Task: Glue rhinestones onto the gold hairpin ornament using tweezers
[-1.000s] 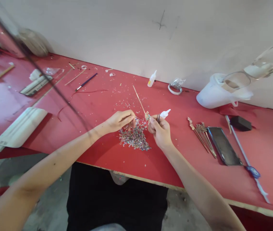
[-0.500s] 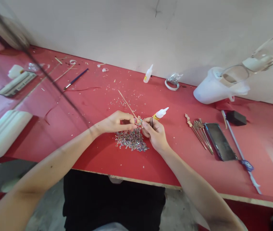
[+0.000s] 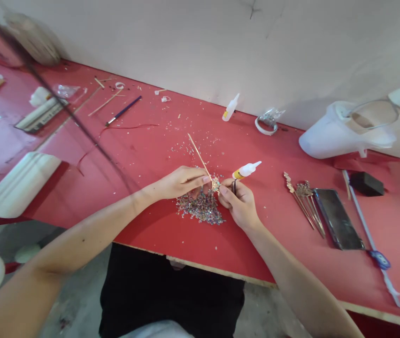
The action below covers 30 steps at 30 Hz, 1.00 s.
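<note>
My right hand (image 3: 240, 202) pinches a small glittery ornament (image 3: 216, 184) between thumb and finger. A white glue bottle with a yellow label (image 3: 246, 170) and something dark also sit in this hand's fingers. Just left of the ornament is my left hand (image 3: 186, 182), closed, its fingertips around the lower end of a thin wooden stick (image 3: 199, 154) that slants up and left. Below both hands lies a pile of shiny multicoloured chips (image 3: 200, 207) on the red table (image 3: 193, 239).
Hairpins (image 3: 303, 202), a phone (image 3: 339, 218) and a black block (image 3: 366, 183) lie at the right. Behind stand a second glue bottle (image 3: 230, 108), a tape ring (image 3: 266, 126) and a white container (image 3: 330, 131). A brush (image 3: 124, 111) and white power strip (image 3: 19, 185) are left.
The view has shifted, so the table items appear further right. My left hand's fingers have flattened and closed at the stick's lower end; before, they were curved with a gap between thumb and finger.
</note>
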### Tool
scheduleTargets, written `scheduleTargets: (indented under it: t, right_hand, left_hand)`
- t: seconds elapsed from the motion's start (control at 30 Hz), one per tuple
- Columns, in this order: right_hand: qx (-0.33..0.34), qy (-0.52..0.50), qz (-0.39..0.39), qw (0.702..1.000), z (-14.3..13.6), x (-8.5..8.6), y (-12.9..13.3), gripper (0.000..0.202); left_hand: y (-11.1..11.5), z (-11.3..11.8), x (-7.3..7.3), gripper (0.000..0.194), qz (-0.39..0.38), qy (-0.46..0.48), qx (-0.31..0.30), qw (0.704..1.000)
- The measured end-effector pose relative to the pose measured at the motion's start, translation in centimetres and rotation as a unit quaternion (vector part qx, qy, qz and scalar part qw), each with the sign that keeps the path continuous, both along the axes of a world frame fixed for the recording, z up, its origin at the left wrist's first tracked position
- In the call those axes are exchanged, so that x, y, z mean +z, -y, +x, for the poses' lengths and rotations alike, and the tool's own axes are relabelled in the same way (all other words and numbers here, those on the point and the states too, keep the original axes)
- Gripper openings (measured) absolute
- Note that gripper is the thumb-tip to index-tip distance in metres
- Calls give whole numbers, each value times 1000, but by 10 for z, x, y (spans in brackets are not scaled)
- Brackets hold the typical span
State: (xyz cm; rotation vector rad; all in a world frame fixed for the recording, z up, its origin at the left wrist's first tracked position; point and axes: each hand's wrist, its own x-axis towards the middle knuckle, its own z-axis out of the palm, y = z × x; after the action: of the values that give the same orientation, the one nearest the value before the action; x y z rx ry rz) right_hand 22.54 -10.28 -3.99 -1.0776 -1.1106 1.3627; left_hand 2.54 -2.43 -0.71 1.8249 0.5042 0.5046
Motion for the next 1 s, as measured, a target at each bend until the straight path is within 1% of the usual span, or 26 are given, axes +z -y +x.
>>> scheduleTargets:
  t: [0.07,0.13,0.23,0.3,0.47,0.53,0.77,1.0]
  right_hand:
    - [4,17,3,1000,1,0,1,25]
    - [8,32,7,999,2,0,2,25]
    - [24,48,18,998,2,1,4,25]
    - [44,58,22,997,2,3,5,25]
    - [81,93,23,992,0,9,7,23]
    - [90,100,25,991,0,11,8,22]
    - [103,83,39,991,0,10,9,18]
    - [98,109,40,988,1,10,9,21]
  left_hand:
    - [1,0,1,32,-28,24,32,999]
    - [2,1,2,28,-61,53,46,996]
    - [3,1,2,25,-104,86,37,990]
    - [4,1,0,25,-120,93,28,988]
    - [2,0,0,28,-129,62,-18,990]
    - [2,0,2,29,-133,57,-26,989]
    - [3,-1,2,30,-156,39,-14,987]
    - [2,-1,2,31,-151,30,-12,988]
